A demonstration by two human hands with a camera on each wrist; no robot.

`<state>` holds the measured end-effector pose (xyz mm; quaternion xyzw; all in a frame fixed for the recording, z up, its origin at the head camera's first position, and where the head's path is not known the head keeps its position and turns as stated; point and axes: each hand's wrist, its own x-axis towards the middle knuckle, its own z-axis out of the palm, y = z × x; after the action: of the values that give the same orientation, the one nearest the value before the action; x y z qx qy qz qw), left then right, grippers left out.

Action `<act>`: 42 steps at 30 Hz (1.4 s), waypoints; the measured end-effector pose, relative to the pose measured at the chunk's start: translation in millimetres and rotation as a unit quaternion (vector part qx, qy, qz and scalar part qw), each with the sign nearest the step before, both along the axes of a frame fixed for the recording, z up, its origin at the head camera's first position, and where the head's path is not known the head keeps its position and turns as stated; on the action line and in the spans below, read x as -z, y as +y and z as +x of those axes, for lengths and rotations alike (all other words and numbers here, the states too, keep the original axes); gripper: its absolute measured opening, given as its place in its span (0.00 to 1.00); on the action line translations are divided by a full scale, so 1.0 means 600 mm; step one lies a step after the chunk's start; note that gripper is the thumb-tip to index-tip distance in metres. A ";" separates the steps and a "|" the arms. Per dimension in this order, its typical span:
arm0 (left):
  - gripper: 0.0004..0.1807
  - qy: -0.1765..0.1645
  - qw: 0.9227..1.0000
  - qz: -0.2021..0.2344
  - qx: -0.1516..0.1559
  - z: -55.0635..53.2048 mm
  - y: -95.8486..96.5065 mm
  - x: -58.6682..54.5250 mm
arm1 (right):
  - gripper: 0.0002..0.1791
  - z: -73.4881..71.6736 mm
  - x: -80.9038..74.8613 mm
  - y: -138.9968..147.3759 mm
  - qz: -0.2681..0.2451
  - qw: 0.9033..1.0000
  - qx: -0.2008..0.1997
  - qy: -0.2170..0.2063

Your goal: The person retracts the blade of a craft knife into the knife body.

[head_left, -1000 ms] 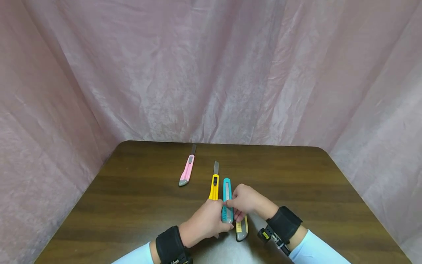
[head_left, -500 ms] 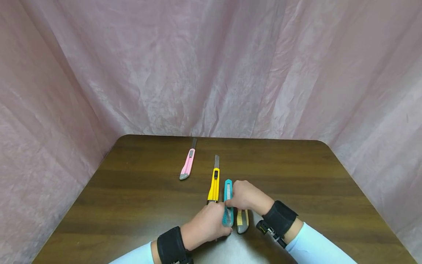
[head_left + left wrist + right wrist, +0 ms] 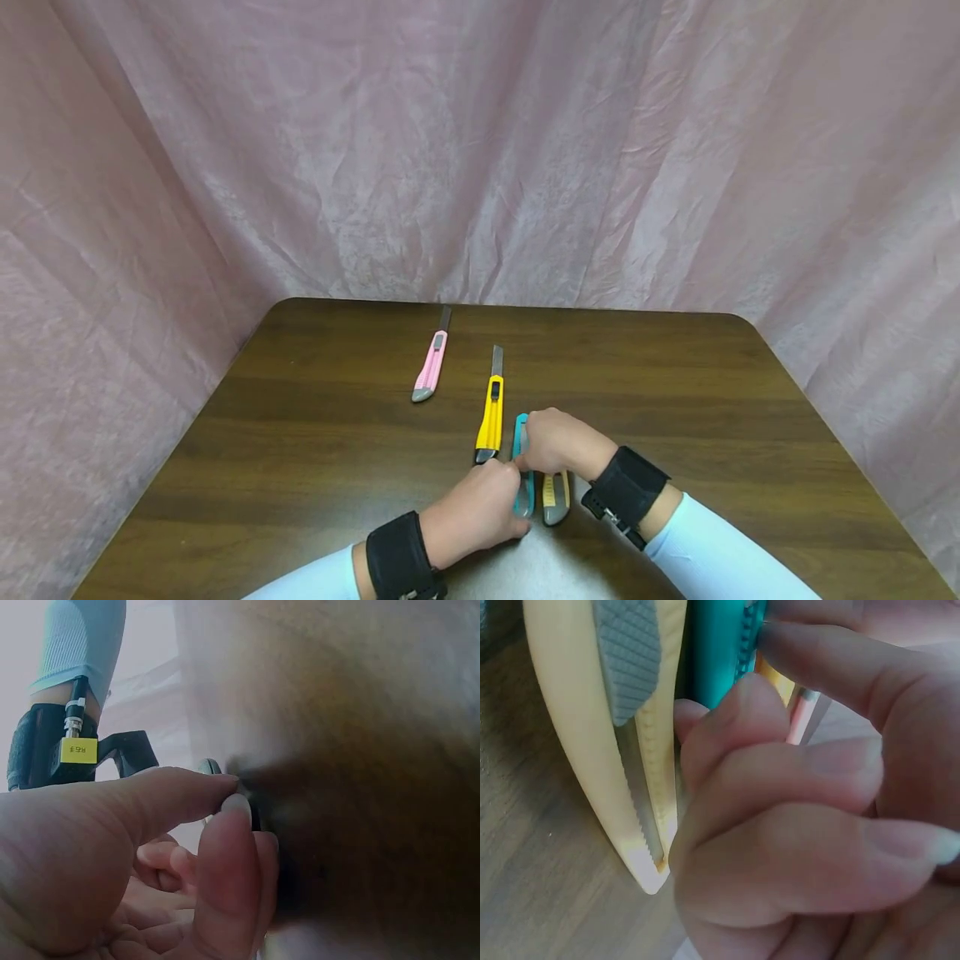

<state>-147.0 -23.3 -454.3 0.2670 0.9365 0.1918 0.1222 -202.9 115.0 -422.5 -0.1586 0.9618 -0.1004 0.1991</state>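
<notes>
Between both hands is a turquoise utility knife, partly covered by fingers. My left hand pinches its near end between thumb and fingers; in the left wrist view the thumb meets a fingertip there. Thumb and index finger of my right hand grip its middle from the right, the other fingers curled in. Close up, the turquoise body shows beside those fingers. A pale yellow utility knife with a grey end lies beneath the right hand, its far part hidden.
Left of the turquoise knife lies a yellow utility knife, its blade extended away from me. Farther back on the wooden table is a pink utility knife, blade also out. A pink curtain hangs behind the table.
The head view has tipped down slightly. My right hand now covers more of the turquoise knife, which shows narrower than before. Both hands keep their hold; the other knives lie still.
</notes>
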 end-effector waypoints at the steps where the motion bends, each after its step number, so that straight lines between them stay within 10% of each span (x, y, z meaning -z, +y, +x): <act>1: 0.18 -0.001 1.000 -0.002 0.000 0.000 0.000 -0.001 | 0.23 0.000 0.000 0.000 0.001 1.000 0.000 0.000; 18: 0.24 -0.024 0.999 0.007 -0.034 0.008 -0.019 -0.009 | 0.27 -0.007 -0.016 0.011 -0.040 0.999 0.010 0.000; 31: 0.18 -0.050 0.996 0.052 -0.045 0.016 -0.024 -0.010 | 0.30 -0.098 -0.032 -0.013 -0.087 0.990 0.045 0.100; 42: 0.21 -0.059 0.996 0.019 -0.060 0.014 -0.012 -0.010 | 0.28 -0.127 -0.023 -0.035 -0.074 0.992 0.078 0.060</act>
<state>-138.5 -30.7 -448.1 0.2004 0.9382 0.2324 0.1601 -278.8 94.0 -408.5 -0.1030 0.9713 -0.1774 0.1206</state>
